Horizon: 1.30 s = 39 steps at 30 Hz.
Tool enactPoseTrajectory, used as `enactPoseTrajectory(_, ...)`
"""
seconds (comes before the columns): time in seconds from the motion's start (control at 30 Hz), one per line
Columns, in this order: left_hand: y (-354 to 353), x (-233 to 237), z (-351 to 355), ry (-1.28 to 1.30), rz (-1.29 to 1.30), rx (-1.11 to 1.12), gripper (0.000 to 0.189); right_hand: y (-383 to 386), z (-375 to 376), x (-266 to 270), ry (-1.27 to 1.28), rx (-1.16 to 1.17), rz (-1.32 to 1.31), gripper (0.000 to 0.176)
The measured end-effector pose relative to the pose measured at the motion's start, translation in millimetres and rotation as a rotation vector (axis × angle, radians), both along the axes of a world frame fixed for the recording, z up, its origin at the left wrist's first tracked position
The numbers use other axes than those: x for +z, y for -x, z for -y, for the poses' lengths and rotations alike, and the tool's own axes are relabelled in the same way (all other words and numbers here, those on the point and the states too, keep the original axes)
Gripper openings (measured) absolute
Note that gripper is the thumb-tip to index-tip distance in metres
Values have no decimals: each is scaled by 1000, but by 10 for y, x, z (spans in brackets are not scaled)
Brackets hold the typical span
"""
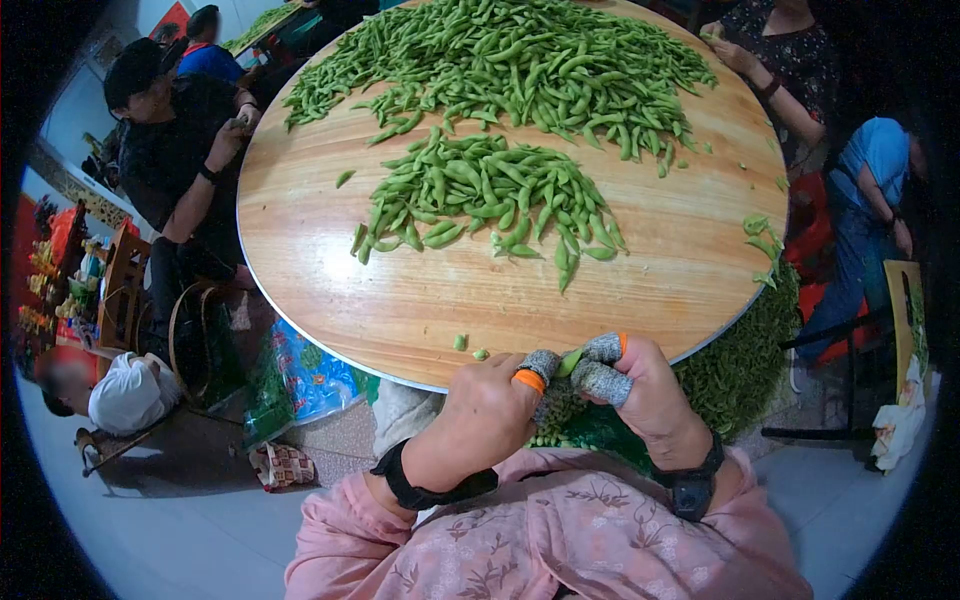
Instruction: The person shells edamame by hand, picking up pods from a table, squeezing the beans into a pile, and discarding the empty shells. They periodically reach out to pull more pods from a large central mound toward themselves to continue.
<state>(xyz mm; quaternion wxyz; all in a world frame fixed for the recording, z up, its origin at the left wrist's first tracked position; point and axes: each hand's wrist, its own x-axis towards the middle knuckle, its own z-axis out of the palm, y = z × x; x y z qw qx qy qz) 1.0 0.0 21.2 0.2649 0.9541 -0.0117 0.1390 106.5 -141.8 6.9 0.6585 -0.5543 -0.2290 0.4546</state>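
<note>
My left hand (488, 408) and my right hand (640, 385) meet just below the near edge of the round wooden table (330, 290). Grey fabric covers and orange bands wrap the fingertips. Together they pinch one green bean pod (570, 361). A near pile of green pods (480, 195) lies in the table's middle, and a bigger heap of pods (530, 60) spreads across the far side. Two loose beans (468, 346) rest near the table edge, just above my left hand.
A basket of green pods (735, 365) sits under the table at the right. One person in black (170, 150) sits at the left, another's hands (740, 55) work at the far right. A child (110, 390) is low at the left. A blue patterned bag (305, 375) lies below the table.
</note>
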Motion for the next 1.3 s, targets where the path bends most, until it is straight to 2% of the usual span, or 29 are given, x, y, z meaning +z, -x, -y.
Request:
enactPoseTrajectory(0.33, -12, -5, -35, -81, 58, -29, 29, -37, 41, 72, -35, 22, -32, 14)
enactPoseTrajectory(0.77, 12, 40, -15, -104, -24, -32, 32, -32, -6, -29, -39, 7, -5, 12)
enactPoseTrajectory(0.83, 30, -31, -30, 116, -75, -33, 25, -25, -7, -19, -59, 0, -8, 11)
enactPoseTrajectory(0.87, 32, -52, -23, 117, -76, -33, 25, -20, -6, -13, -79, -7, -10, 11)
enactPoseTrajectory(0.93, 18, -81, 2, 521, -72, -18, 14, -11, -6, 4, -98, -9, 0, 10)
enactPoseTrajectory(0.97, 16, -98, 17, 521, -72, -19, 14, -3, -7, 7, -115, -11, 11, 10)
enactPoseTrajectory(1.03, 10, -118, 41, 930, -46, -6, 10, 11, -15, -34, -149, -4, 92, 11)
enactPoseTrajectory(1.07, 13, -109, 30, 929, -46, -6, 10, 16, -19, -50, -182, 4, 172, 11)
enactPoseTrajectory(1.13, 33, -78, -7, 1239, -244, 48, 13, 24, -32, -17, -181, 5, 227, 12)
enactPoseTrajectory(1.2, 32, -105, -2, 1241, -248, 67, 13, 11, -36, 29, -184, 8, 285, 12)
enactPoseTrajectory(1.27, 53, -139, 16, 1245, -254, 97, 14, -4, -27, 61, -62, 92, 437, 13)
enactPoseTrajectory(1.3, 59, -153, 28, 1145, -238, 112, 10, -3, -36, 75, -67, 99, 436, 13)
